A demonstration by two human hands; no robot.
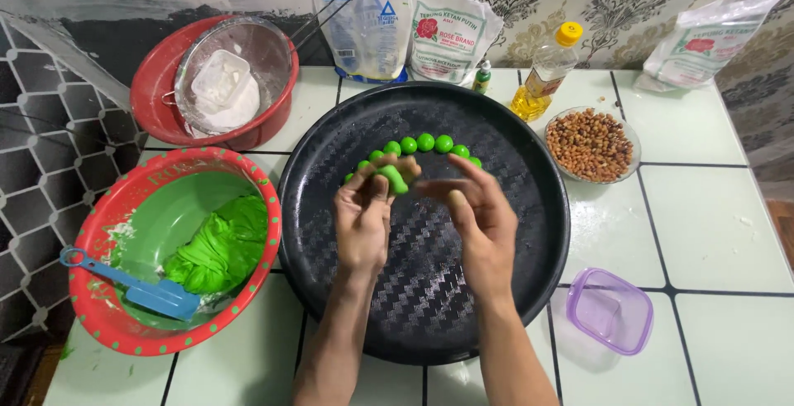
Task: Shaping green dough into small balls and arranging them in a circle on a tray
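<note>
- My left hand (364, 212) pinches a small lump of green dough (392, 179) at my fingertips, thumb on one side and the other fingers closed against it from the other.
- The lump sits at the top of my left hand, above the black tray (331, 158), just in front of the row of finished balls.
- My right hand (478, 220) is just beside the left, fingers loosely spread and slightly curled, holding nothing; its fingertips point towards the lump without clearly touching it.
- The tray is round, dark and patterned like a weave; both my hands hover over its middle.
- A curved row of green balls (426, 143) lies on the far part of the tray, each touching the next.
- To my left stands a red-rimmed bowl (99, 307) with a green inside; it holds a mass of bright green dough (219, 249) and a blue scraper (136, 286) leaning on the rim.
- Behind it a red basin (153, 92) carries a metal sieve (273, 54) with white flour and a small white tub in it.
- To the right of the tray a clear glass bowl (556, 166) is filled with brown peanuts (591, 143).
- An oil bottle (546, 71) with a yellow cap stands behind the peanuts.
- A purple-tinted plastic box (610, 311) lies near my right forearm, on the white tiled counter (711, 232).
- Flour bags (405, 21) lean against the wall.
</note>
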